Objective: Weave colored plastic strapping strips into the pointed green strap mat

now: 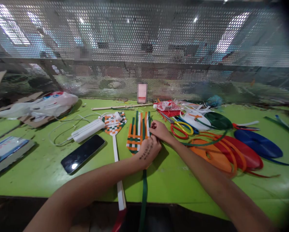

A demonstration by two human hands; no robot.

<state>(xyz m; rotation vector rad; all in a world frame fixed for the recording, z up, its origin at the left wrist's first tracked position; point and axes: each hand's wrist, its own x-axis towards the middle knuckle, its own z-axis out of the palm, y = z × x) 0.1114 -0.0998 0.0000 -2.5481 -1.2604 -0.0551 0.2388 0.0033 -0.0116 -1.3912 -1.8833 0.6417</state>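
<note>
A partly woven piece of orange, green and white flat strips lies on the table in front of me, its loose strip ends pointing away. My left hand is closed over its right edge and hides that part of the weave. Just beyond it, my right hand pinches a strip at the right side of the piece; the fingertips partly cover it. From under my left hand a long green strip hangs over the front edge. To the left lies a finished-looking woven paddle with a white-wrapped handle.
Left of the paddle are a white power strip, a black phone and plastic bags. On the right lie scissors, coils of orange strip, blue strip and green strip. A perforated metal screen stands behind.
</note>
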